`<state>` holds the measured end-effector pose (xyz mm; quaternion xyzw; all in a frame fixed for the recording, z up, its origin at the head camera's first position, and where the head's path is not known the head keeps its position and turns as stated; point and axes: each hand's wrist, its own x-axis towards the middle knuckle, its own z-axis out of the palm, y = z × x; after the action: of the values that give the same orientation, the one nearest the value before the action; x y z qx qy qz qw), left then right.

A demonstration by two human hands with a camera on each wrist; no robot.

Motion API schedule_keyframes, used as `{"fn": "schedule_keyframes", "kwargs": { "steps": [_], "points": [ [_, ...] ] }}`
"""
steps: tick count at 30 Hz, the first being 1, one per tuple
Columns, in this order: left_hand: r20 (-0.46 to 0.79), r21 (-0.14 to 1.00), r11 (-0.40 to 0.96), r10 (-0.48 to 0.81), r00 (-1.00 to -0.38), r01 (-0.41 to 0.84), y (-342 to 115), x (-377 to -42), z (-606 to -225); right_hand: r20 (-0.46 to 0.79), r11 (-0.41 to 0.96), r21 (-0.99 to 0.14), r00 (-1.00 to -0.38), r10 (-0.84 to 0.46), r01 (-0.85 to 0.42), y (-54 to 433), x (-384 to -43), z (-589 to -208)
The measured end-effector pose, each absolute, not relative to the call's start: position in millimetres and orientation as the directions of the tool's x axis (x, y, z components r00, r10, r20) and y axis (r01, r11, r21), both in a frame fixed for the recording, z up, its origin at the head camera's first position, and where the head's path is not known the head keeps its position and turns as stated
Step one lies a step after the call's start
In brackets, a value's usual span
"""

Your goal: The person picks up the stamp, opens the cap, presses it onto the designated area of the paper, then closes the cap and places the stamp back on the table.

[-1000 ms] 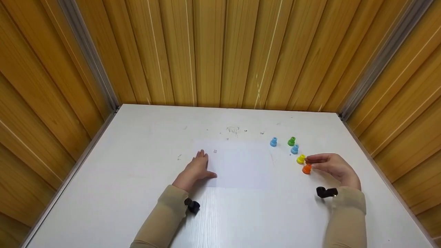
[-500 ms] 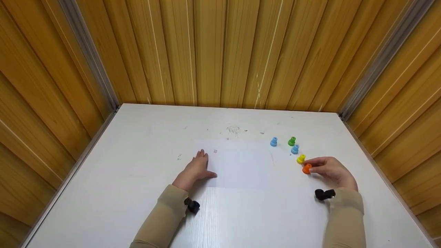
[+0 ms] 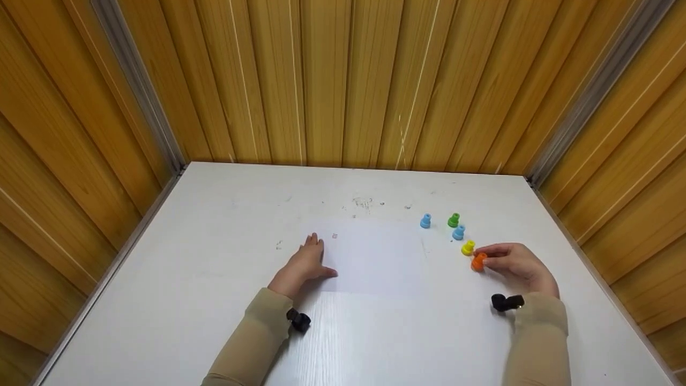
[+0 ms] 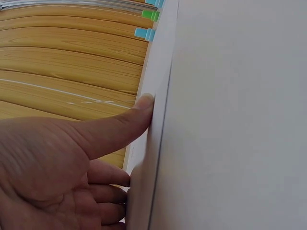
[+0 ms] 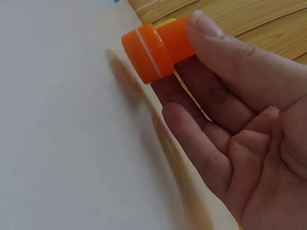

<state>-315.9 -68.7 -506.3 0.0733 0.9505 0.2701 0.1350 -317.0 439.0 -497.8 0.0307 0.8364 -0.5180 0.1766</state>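
My right hand point(image 3: 524, 265) pinches a small orange toy stamp point(image 3: 478, 262) by its narrow handle, between thumb and fingers. In the right wrist view the orange stamp's wide capped end point(image 5: 149, 53) tilts out past the fingertips, close over the white table, with a pale line round it. A yellow stamp point(image 3: 468, 247) stands right beside these fingers. My left hand point(image 3: 304, 265) rests with fingers stretched on the left edge of a white sheet of paper point(image 3: 380, 257); its thumb point(image 4: 122, 127) lies along the sheet. A small reddish print point(image 3: 334, 236) shows near the paper's top left.
Beyond the yellow stamp stand two light blue stamps, one farther left point(image 3: 425, 221) and one nearer point(image 3: 459, 232), and a green stamp point(image 3: 454, 220). Dark smudges point(image 3: 363, 203) mark the white table point(image 3: 225, 214) behind the paper. Wood-patterned walls point(image 3: 327, 80) enclose its back and sides.
My right hand has closed from beside the orange stamp onto its handle, and the stamp has tilted and shifted slightly. The left hand and paper have stayed still.
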Motion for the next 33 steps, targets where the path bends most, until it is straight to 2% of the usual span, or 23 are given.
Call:
{"fn": "schedule_keyframes", "kwargs": {
  "steps": [8, 16, 20, 23, 27, 33],
  "points": [
    [-0.216, 0.514, 0.855, 0.199, -0.956, 0.062, -67.9, -316.0, -505.7, -0.226, 0.418, -0.895, -0.966, -0.125, 0.155, 431.9, -317.5, -475.7],
    [-0.222, 0.518, 0.853, 0.200, -0.954, 0.059, -69.5, -315.7, -504.7, -0.032, 0.281, -0.960, -0.992, -0.122, -0.004, 398.5, -320.4, -452.6],
    [-0.173, 0.562, 0.824, 0.197, -0.965, 0.068, -66.6, -315.8, -503.2, 0.020, 0.194, -0.980, -0.994, -0.106, -0.041, 373.4, -320.3, -443.6],
    [-0.097, 0.667, 0.740, 0.194, -0.976, 0.081, -62.4, -314.9, -500.4, 0.045, 0.098, -0.994, -0.994, -0.102, -0.055, 349.9, -320.4, -439.5],
    [0.030, 0.824, 0.550, 0.189, -0.981, 0.132, -54.3, -312.4, -495.4, 0.107, -0.073, -0.992, -0.987, -0.119, -0.099, 310.0, -322.6, -443.8],
    [0.175, 0.922, 0.314, 0.186, -0.967, 0.228, -38.5, -305.7, -488.6, 0.070, -0.237, -0.971, -0.991, -0.111, -0.042, 240.5, -316.4, -461.2]
  ]
}}
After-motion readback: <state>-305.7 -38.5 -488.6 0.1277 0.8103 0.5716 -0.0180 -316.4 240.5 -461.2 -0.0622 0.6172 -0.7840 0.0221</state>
